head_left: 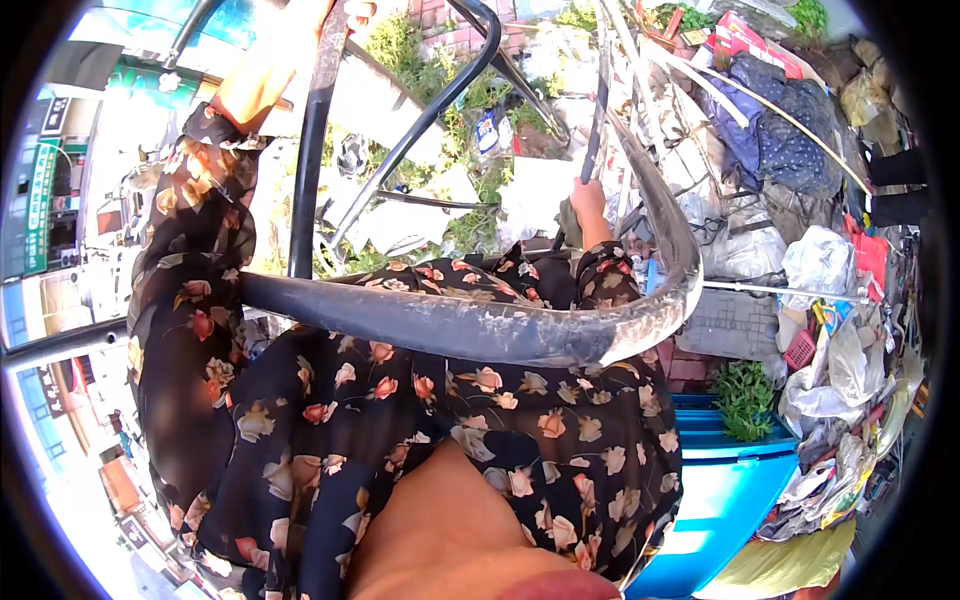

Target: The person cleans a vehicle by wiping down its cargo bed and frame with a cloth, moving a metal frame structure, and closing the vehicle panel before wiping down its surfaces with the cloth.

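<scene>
A large frame of bent black metal tubing (450, 315) stretches across the view in front of my chest. Its curved tube is scuffed and dusty, with paint worn off at the right bend. My left hand (358, 12), partly cut off at the top edge, has its fingers around an upright tube of the frame. Lower and to the right, my right hand (590, 203) is closed around a thinner dark tube, just inside the curve. Whether that tube joins the same frame I cannot make out. Black flowered sleeves cover both arms.
A blue bin (735, 470) stands at lower right beside a green plant (743, 400). Plastic bags (820, 262), a dark spotted cloth bundle (785, 125) and long thin poles (790, 125) crowd the right. Weeds (480, 190) and litter cover the ground ahead; shopfronts line the left.
</scene>
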Demonstrator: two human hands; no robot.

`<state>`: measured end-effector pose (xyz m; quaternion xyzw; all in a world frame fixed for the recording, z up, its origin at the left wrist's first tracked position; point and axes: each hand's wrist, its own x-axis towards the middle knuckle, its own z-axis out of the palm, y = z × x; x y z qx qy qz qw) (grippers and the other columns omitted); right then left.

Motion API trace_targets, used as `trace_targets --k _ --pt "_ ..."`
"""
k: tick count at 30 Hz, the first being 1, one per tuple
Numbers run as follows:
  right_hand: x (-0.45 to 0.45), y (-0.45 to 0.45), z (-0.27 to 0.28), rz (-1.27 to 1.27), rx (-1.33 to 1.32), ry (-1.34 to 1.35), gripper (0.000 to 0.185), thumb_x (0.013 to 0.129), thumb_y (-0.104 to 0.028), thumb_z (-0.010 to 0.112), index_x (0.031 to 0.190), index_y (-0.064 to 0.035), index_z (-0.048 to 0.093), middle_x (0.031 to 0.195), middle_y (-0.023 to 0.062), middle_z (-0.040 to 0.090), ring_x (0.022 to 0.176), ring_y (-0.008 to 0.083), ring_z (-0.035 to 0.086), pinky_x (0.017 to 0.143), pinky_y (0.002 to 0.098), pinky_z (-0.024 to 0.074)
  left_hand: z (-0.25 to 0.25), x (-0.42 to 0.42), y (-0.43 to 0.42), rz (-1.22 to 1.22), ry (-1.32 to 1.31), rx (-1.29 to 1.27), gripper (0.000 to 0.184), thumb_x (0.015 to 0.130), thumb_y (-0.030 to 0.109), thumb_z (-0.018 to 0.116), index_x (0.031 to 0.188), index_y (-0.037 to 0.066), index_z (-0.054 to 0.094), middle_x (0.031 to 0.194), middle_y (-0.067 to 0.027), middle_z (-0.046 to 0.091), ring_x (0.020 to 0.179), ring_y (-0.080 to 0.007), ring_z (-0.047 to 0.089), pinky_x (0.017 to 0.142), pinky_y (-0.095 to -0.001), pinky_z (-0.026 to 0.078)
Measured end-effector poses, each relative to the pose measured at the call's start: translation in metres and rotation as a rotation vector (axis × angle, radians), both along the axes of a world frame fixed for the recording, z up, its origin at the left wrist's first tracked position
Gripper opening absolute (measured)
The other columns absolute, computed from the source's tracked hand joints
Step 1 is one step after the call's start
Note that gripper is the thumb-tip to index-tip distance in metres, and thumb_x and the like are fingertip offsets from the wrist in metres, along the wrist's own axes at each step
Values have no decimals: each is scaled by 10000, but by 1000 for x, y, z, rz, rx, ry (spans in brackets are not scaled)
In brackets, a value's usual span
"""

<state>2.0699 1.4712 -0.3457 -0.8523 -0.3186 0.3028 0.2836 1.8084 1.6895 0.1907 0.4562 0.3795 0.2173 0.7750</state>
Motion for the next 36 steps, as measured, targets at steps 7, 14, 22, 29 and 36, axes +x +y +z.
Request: trace_targets --k 7,14,22,29,36 --pt "-33 34 -13 31 34 -49 394 922 -370 562 859 8 656 787 184 687 736 345 685 681 433 536 4 42 4 231 390 344 352 1027 439 419 888 127 505 649 63 426 511 -43 387 443 -183 322" --pt "-26 80 -27 -8 217 -228 361 941 -342 554 788 -28 643 785 178 658 717 349 671 635 433 539 14 46 60 166 747 581 439 1011 518 362 851 129 487 603 10 476 476 -120 414 437 -261 326" --pt "-7 38 75 107 68 34 469 957 -450 532 993 15 587 876 214 690 867 398 672 773 483 531 68 31 46 -115 1256 862 625 974 507 501 1469 143 392 1363 -135 551 1304 -229 470 1093 -367 318" --pt "-1 31 69 -14 -16 165 542 911 -504 555 1139 -16 620 1006 223 682 994 409 634 850 468 490 38 40 67 -424 1184 1097 746 930 396 641 1535 142 286 1559 -151 321 1447 -233 282 1164 -343 232" --pt "35 -79 36 -408 275 1096 387 896 -345 654 1113 -24 653 835 123 686 768 201 652 698 376 530 57 17 58 -405 929 1172 440 1034 244 471 1446 90 457 1443 -117 500 1352 -194 428 1136 -331 288"
